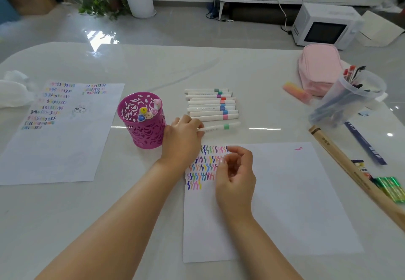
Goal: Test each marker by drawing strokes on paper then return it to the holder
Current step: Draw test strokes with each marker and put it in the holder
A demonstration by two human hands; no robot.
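Now the left hand (183,136) pinches the end of a green-banded marker (221,127) at centre frame, just below the row of markers (211,104). The right hand (235,170) hovers loosely curled, empty, over the paper (285,192). A purple holder (142,126) stands just left of the gripping hand, with a pink pouch (317,69) at upper right. It's a pale glossy table (153,67), with a microwave (324,25) on the floor (175,25) beyond.
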